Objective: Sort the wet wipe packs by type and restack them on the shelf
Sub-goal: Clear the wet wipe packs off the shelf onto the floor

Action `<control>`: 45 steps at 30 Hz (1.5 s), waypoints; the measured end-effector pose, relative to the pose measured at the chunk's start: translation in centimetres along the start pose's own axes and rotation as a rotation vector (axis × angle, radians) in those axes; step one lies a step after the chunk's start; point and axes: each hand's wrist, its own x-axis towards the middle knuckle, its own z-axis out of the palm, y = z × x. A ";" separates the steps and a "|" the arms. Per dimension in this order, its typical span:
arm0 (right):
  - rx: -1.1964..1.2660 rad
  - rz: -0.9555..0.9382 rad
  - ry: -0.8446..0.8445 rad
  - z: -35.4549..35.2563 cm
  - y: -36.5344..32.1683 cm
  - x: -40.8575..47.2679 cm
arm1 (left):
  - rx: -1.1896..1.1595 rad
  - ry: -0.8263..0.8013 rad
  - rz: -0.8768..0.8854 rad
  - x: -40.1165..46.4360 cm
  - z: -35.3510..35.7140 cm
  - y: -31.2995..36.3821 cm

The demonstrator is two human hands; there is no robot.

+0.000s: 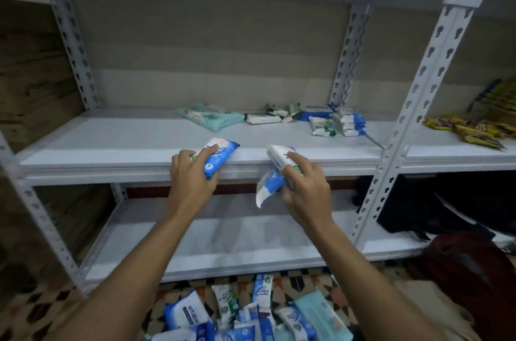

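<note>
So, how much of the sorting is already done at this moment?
Early stage. A few groups already lie at the back of the shelf: teal packs, green-white packs, a blue-white stack. The left hand and right hand each hold blue-white packs at the shelf edge. A mixed pile on the floor remains.

wall (212,42): beige | floor (42,310): patterned tiles | light: dim

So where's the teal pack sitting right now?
The teal pack lies flat at the back of the upper shelf, left of the white-and-green packs, well beyond both hands.
</note>
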 end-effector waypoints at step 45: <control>0.365 0.432 -0.990 8.0 -11.3 -38.0 | -0.127 -0.099 -1.239 -38.6 4.1 -15.2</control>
